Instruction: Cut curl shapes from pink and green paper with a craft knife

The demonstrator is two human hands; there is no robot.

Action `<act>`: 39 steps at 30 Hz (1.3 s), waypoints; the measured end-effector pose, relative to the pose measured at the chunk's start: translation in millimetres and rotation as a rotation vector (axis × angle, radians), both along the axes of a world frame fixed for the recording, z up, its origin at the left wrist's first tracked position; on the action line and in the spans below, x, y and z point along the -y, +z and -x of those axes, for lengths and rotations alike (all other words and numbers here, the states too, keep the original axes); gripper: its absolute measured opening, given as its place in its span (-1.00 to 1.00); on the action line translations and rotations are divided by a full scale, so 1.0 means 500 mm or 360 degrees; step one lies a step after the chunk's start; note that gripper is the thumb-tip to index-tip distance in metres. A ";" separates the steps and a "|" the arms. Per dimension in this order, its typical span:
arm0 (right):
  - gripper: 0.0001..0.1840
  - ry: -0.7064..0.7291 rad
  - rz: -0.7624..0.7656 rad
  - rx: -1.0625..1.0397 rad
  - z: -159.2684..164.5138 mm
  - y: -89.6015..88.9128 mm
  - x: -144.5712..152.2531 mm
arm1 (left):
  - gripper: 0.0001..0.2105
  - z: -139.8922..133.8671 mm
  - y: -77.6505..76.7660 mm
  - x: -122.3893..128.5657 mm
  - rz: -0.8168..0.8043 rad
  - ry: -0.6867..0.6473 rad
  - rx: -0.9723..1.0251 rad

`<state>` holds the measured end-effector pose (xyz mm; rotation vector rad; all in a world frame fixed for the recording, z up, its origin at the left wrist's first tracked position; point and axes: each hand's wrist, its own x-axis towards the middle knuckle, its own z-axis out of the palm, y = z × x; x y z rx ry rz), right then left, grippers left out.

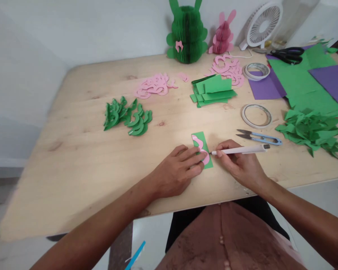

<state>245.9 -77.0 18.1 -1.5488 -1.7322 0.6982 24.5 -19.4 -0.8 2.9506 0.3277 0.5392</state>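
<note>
A small green paper rectangle (208, 164) lies near the front edge of the table, with a curved pink paper cutout (197, 141) on top of it. My left hand (178, 168) presses the cutout down with its fingers stretched out flat, covering part of it. In my right hand (240, 163) is a white pen (242, 150), pinched between thumb and fingers. The pen's tip meets the right edge of the pink cutout over the green paper. Just beyond that hand rest blue thread snips (266, 138).
Green cutouts (141, 122) and pink cutouts (154, 86) lie in piles farther back. Stacked green strips (214, 90), tape rolls (256, 116), green scraps (312, 129) and black scissors (291, 54) fill the right side. A green paper rabbit (188, 35) and a white fan (264, 25) stand behind.
</note>
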 end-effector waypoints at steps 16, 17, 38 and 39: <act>-0.90 -0.0030 0.0018 -0.0032 0.001 -0.004 0.005 | -0.68 0.000 -0.001 0.000 -0.0003 -0.0006 0.0001; -0.90 -0.0031 0.0021 -0.0034 0.001 -0.004 0.005 | -0.68 0.000 -0.001 0.000 -0.0004 -0.0005 0.0004; -0.89 -0.0028 -0.0029 0.0027 0.002 -0.002 0.012 | -0.68 0.001 -0.002 0.001 -0.0017 0.0013 -0.0009; -0.89 -0.0024 -0.0027 0.0030 0.002 -0.002 0.013 | -0.68 0.001 -0.002 0.001 -0.0019 0.0013 -0.0004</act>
